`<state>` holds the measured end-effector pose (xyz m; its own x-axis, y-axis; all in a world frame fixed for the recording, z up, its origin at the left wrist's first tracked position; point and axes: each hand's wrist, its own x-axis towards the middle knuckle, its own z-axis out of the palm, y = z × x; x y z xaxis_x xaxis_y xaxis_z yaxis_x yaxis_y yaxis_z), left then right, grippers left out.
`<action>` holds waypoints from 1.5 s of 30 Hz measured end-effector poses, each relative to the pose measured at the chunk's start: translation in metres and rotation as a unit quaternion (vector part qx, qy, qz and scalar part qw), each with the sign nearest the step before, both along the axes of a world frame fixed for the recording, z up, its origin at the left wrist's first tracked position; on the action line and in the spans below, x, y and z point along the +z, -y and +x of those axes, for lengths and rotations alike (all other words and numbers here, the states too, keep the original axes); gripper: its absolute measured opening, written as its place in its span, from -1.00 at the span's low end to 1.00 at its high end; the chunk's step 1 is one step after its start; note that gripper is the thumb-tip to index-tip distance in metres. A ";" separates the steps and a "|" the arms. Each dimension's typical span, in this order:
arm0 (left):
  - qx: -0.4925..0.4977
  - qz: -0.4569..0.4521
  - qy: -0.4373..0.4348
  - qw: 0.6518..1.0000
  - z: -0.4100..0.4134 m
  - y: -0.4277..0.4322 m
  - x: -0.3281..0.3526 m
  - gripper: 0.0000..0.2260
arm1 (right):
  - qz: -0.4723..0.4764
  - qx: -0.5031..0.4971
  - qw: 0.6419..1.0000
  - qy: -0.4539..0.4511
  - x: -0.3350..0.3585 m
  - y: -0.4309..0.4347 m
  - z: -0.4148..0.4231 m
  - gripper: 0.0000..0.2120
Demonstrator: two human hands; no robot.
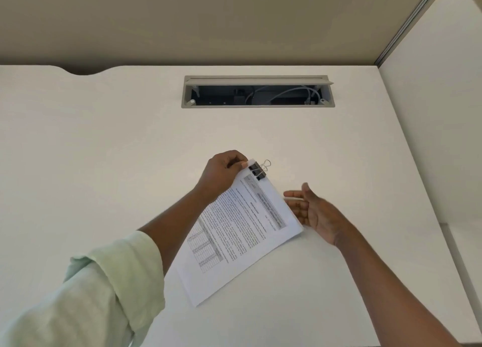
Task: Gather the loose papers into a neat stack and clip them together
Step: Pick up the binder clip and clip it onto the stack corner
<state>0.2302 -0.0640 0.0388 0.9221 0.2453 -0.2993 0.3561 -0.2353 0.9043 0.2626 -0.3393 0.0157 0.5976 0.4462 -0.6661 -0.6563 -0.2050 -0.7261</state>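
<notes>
Nearest the camera, at about 7 o'clock, a pale green rolled sleeve (86,294) covers the left forearm, which runs up toward the centre of the white desk (104,143). Following it rightward, the left hand (221,174) pinches the far corner of the paper stack (240,232), thumb and fingers closed together on the sheets just beside the clip. Black, with 2 silver wire handles, the binder clip (258,170) sits at the stack's 12 o'clock end, and its jaws appear to bite the top edge; 1 handle stands up, and I cannot tell how the other lies. From here the likeliest trouble is a shallow bite: if the clip grips only the outer margin, a tug on that pinched corner could slide sheets out or let the clip pop off. Lifting by 1 corner could also fan or crease the pages, since the rest of the stack lies flat on the desk. As for looks, the stack reads as tidy: white printed pages with dense text, a grey header band and a table toward 7 o'clock, edges closely aligned, the whole thing angled from 12 o'clock down to 7 o'clock at the desk's centre. Further right, at 3 o'clock of the stack, the right hand (310,211) hovers open, fingers spread apart and holding nothing, its fingertips close to the long edge; whether they touch it I cannot tell. Beyond, at 12 o'clock, an open cable tray (257,92) shows loose wires.
</notes>
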 end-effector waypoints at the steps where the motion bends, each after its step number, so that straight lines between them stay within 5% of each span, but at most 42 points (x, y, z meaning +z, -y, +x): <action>1: 0.021 -0.022 0.005 1.000 -0.001 -0.007 0.001 -0.89 | 0.024 -0.014 0.999 -0.029 -0.007 0.001 -0.008 -0.20; 3: 0.073 -0.071 0.015 0.995 -0.004 -0.020 0.001 -0.89 | 0.066 -0.030 0.995 -0.068 -0.015 -0.001 -0.027 -0.19; 6: 0.160 -0.141 0.020 0.977 -0.008 -0.038 0.002 -0.91 | 0.085 -0.044 0.992 -0.076 -0.014 -0.019 -0.055 -0.47; 13: 0.315 -0.190 0.014 0.930 -0.026 -0.077 -0.001 -0.93 | -0.039 -0.014 0.998 0.054 -0.020 -0.071 -0.091 -0.74; 19: 0.214 -0.112 -0.136 0.961 -0.080 -0.103 -0.017 -0.68 | -0.085 -0.057 0.990 0.092 -0.020 -0.103 -0.080 -0.71; 23: 0.149 -0.115 -0.201 0.961 -0.122 -0.106 -0.021 -0.82 | -0.122 -0.050 0.986 0.106 -0.012 -0.131 -0.064 -0.74; 31: 0.200 0.006 -0.162 0.966 -0.156 -0.144 -0.015 -0.85 | -0.140 0.031 0.981 0.132 0.003 -0.210 -0.054 -0.74; 37: 0.237 0.085 -0.156 0.955 -0.165 -0.205 -0.018 -0.82 | -0.214 0.123 0.955 0.164 -0.005 -0.270 -0.079 -0.33; 40: 0.217 0.149 -0.146 0.954 -0.168 -0.229 -0.022 -0.58 | -0.237 0.150 0.939 0.198 -0.009 -0.290 -0.095 -0.27; 45: 0.012 0.329 -0.168 0.929 -0.177 -0.254 -0.034 0.06 | -0.271 0.159 0.909 0.273 -0.005 -0.325 -0.110 -0.45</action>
<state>0.0533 0.1903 0.0043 0.7954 0.4971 -0.3468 0.6050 -0.6861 0.4040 0.1527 -0.0147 0.0107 0.8035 0.3479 -0.4830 -0.0742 -0.7465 -0.6613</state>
